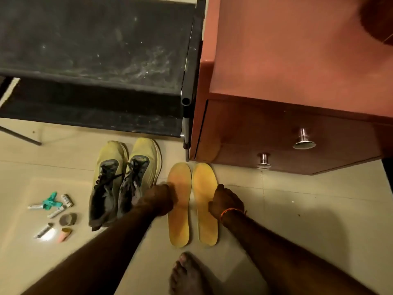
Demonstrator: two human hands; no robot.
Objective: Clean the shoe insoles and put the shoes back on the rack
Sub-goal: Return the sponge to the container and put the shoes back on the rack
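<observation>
On floor tile before the rack [95, 50], two insoles [179, 205] lie beside the shoes [125, 179]. Your left hand [158, 200] and right hand [226, 202] rest on them; grip indeterminate. Lift each by the edge, keeping them flat.

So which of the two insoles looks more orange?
The left insole, the one beside the shoes and under the left hand. It has a reddish-orange cast across its forefoot, while the right insole by the right hand is plainer yellow.

two shoes [125, 179], two insoles [192, 203]
</observation>
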